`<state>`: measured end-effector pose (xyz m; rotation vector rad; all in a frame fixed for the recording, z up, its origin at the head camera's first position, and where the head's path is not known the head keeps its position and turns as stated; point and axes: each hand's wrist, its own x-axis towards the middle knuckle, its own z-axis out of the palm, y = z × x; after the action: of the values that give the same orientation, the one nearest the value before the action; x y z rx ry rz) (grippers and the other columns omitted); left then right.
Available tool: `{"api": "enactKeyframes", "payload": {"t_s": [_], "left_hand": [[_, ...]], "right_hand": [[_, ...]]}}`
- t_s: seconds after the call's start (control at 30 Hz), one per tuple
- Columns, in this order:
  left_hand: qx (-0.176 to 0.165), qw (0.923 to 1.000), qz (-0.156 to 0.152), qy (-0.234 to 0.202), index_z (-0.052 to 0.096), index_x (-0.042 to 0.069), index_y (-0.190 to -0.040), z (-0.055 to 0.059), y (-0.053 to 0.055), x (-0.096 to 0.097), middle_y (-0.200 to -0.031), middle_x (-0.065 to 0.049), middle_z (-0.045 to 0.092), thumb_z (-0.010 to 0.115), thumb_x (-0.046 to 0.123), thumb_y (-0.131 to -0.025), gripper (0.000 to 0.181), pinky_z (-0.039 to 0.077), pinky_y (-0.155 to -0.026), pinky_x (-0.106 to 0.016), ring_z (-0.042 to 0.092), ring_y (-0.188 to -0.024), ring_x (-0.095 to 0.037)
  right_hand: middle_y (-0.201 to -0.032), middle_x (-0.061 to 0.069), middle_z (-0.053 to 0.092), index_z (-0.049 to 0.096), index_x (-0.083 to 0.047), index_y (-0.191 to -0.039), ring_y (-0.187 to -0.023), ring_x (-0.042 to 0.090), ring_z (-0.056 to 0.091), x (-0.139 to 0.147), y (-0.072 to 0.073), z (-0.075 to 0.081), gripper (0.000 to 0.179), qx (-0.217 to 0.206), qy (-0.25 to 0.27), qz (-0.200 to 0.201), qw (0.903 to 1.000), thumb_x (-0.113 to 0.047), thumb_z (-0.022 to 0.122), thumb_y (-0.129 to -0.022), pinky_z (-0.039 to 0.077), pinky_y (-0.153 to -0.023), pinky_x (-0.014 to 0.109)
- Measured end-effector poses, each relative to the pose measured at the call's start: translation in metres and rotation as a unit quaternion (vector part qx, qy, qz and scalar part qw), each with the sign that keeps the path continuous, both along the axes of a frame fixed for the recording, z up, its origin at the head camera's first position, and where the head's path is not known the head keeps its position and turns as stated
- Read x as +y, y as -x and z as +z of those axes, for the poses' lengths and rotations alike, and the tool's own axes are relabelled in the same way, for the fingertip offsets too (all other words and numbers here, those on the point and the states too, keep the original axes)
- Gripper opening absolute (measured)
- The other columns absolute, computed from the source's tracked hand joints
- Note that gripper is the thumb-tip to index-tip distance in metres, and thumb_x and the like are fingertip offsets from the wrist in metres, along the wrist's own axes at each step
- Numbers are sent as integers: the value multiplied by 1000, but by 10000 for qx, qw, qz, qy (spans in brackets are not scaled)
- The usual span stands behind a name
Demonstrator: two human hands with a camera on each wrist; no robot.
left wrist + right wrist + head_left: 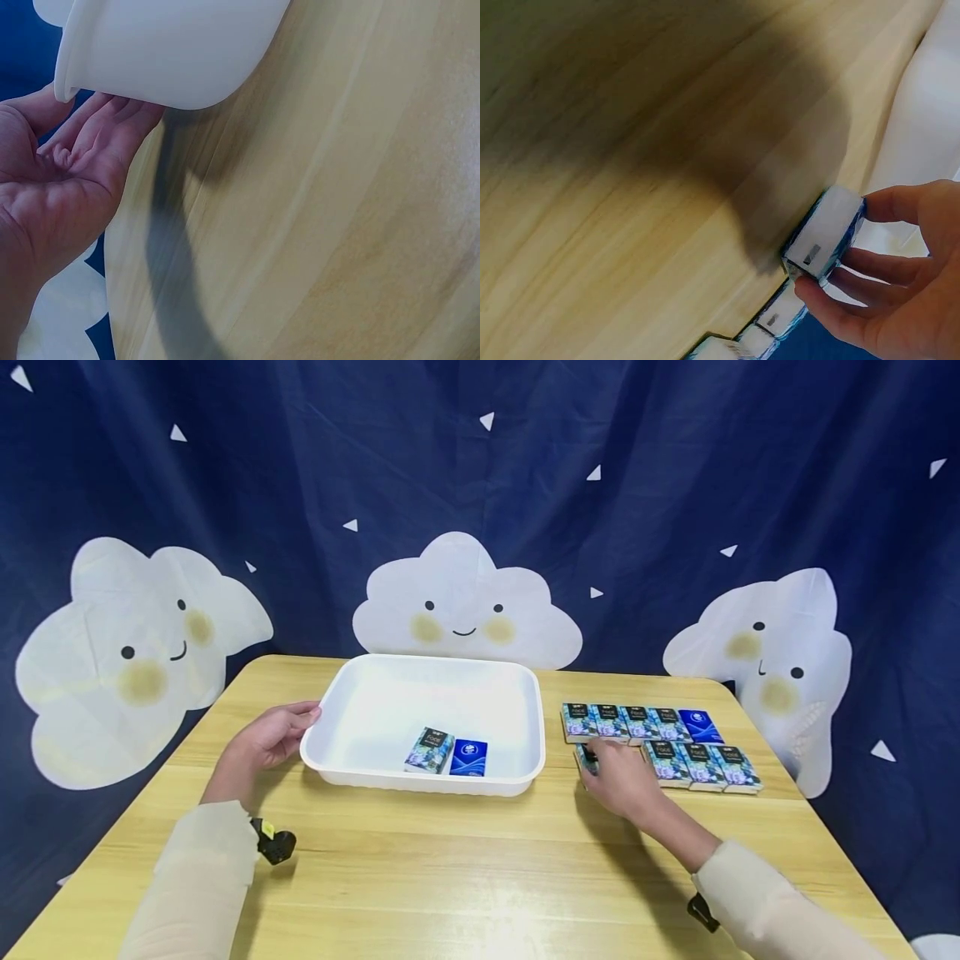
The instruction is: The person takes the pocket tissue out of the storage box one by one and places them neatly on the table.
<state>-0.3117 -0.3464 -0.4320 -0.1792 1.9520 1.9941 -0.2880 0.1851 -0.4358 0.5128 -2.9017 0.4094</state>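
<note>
A white plastic tray [330, 774] stands on the table, and my left hand [276, 735] holds its left rim, thumb at the lip and fingers beneath, as the left wrist view shows. Inside the tray lie a dark floral tissue pack [430, 750] and a plain blue pack [468, 758]. To the tray's right, my right hand [621, 777] pinches a small tissue pack [825, 229] between thumb and fingers at the left end of the front row. From above, the hand covers much of that pack.
Behind my right hand runs a back row of floral packs [609, 722], ending in a blue pack [699, 727]. Several more floral packs [703, 767] continue the front row rightward. A dark blue cloud-print curtain [480, 468] hangs behind the wooden table [420, 877].
</note>
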Motion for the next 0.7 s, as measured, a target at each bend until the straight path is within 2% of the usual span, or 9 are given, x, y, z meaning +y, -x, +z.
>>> {"api": "enactKeyframes", "payload": {"t_s": [0.07,0.2,0.27,0.47,0.7], "left_hand": [[3,10000,9,-20,12,-3,-161,0,0,0,-103,11,69,49,21,-108,69,59,-86,-22,69,-94,-4],[12,10000,2,-49,12,-4,-160,0,0,1,-102,11,69,49,21,-108,69,60,-84,-22,69,-93,-3],[14,10000,-5,-58,12,-4,-160,0,-1,2,-102,11,70,49,20,-108,68,60,-84,-22,69,-93,-4],[23,10000,-7,17,12,-3,-161,1,-1,1,-103,11,69,49,21,-108,69,60,-85,-22,69,-93,-3],[-20,10000,-3,4,11,-2,-161,1,0,0,-104,11,68,50,22,-108,70,59,-86,-23,69,-95,-3]], "right_hand": [[-113,26,71,66,7,-121,-90,39,71,0,-1,0,39,59,-24,9,10000,-15,73,-89,60,-81,52],[-105,23,73,68,5,-117,-73,31,68,0,-2,1,38,286,28,-15,9996,-18,75,-88,61,-70,48],[-104,23,73,69,4,-115,-72,30,68,-1,-4,1,37,408,123,-9,9991,-18,77,-87,61,-69,48],[-117,32,67,65,12,-120,-105,47,66,-2,-14,-6,44,445,184,259,9985,-12,78,-86,58,-89,56],[-119,31,66,64,13,-123,-108,46,65,0,-20,-14,43,664,36,380,9971,-8,76,-87,58,-90,54]]}}
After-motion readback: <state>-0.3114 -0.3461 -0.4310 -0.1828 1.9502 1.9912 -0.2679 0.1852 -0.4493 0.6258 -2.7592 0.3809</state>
